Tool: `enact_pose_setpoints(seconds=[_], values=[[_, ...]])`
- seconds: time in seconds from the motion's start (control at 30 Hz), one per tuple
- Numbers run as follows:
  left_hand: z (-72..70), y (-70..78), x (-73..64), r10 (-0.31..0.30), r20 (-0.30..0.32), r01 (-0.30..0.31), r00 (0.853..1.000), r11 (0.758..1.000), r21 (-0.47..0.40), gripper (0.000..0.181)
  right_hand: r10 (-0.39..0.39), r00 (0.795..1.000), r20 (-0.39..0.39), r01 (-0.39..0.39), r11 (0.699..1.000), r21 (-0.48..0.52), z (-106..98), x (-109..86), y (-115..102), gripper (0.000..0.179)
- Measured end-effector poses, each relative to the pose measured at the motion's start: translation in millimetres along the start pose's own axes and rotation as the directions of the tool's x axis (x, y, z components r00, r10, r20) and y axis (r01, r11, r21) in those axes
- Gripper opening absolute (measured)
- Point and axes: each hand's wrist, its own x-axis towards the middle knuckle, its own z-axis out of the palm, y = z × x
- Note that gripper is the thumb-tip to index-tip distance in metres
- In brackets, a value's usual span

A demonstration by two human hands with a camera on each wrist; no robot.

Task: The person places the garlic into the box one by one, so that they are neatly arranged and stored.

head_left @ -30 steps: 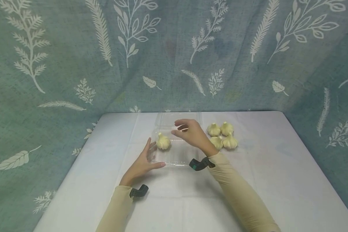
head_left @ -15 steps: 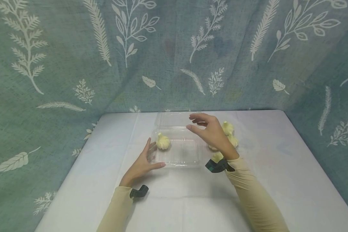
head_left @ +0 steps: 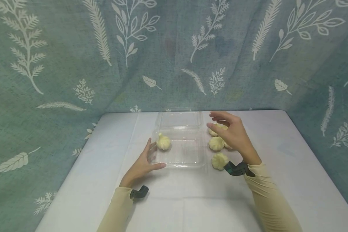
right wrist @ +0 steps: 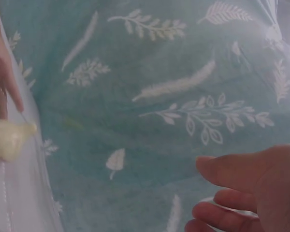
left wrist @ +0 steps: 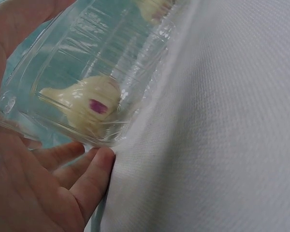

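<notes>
A clear plastic clamshell box [head_left: 188, 163] lies on the table with its lid [head_left: 179, 118] folded back. Inside, at the left, sits a garlic bulb [head_left: 163, 141], which also shows through the wall in the left wrist view. My left hand [head_left: 142, 166] rests against the box's near left corner, thumb along the front and straight fingers at the left side. Right of the box my right hand [head_left: 230, 132] hovers over loose garlic bulbs [head_left: 216, 143], thumb and fingers apart with nothing between them. It partly hides the bulbs behind it.
Another garlic bulb [head_left: 219, 160] lies closer to me, beside the right wrist's camera band [head_left: 237, 169]. A white cloth covers the table [head_left: 168, 206], and a patterned green curtain [head_left: 174, 64] hangs right behind its far edge.
My right hand has moved right, from above the box to above the loose garlic bulbs. The left hand and the box stay where they were.
</notes>
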Motion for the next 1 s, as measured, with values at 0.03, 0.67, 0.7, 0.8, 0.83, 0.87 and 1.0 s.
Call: enact_pose_setpoints(seconds=[0.03, 0.67, 0.7, 0.8, 0.83, 0.87, 1.0], values=[[0.1, 0.0, 0.0, 0.000, 0.000, 0.000, 1.000, 1.000, 0.001, 0.135, 0.004, 1.000, -0.008, -0.004, 1.000, -0.008, -3, -1.3, 1, 0.043], [2.0, -1.2, -3.3, -0.008, -0.003, 0.008, 1.000, 1.000, 0.020, 0.136, 0.011, 0.992, -0.129, -0.025, 0.994, -0.104, -38, -22.9, 28, 0.045], [1.8, -1.0, -3.3, -0.007, -0.002, 0.007, 1.000, 1.000, 0.020, 0.136, 0.011, 0.990, -0.140, -0.027, 0.994, -0.109, -39, -23.6, 30, 0.045], [1.0, -0.3, -2.9, -0.004, -0.005, 0.004, 1.000, 1.000, 0.026, 0.136, 0.019, 0.985, -0.169, -0.040, 0.992, -0.119, -42, -24.4, 36, 0.044], [0.8, 0.0, -2.6, -0.003, -0.007, 0.004, 1.000, 1.000, 0.027, 0.136, 0.025, 0.984, -0.177, -0.047, 0.992, -0.121, -43, -24.3, 38, 0.044], [0.6, 0.2, -2.3, -0.003, -0.007, 0.003, 1.000, 1.000, 0.025, 0.136, 0.031, 0.982, -0.184, -0.055, 0.991, -0.125, -44, -24.1, 41, 0.044], [0.2, 0.4, -1.3, -0.002, -0.012, 0.002, 1.000, 1.000, 0.022, 0.136, 0.077, 0.977, -0.198, -0.105, 0.985, -0.135, -46, -23.7, 51, 0.045]])
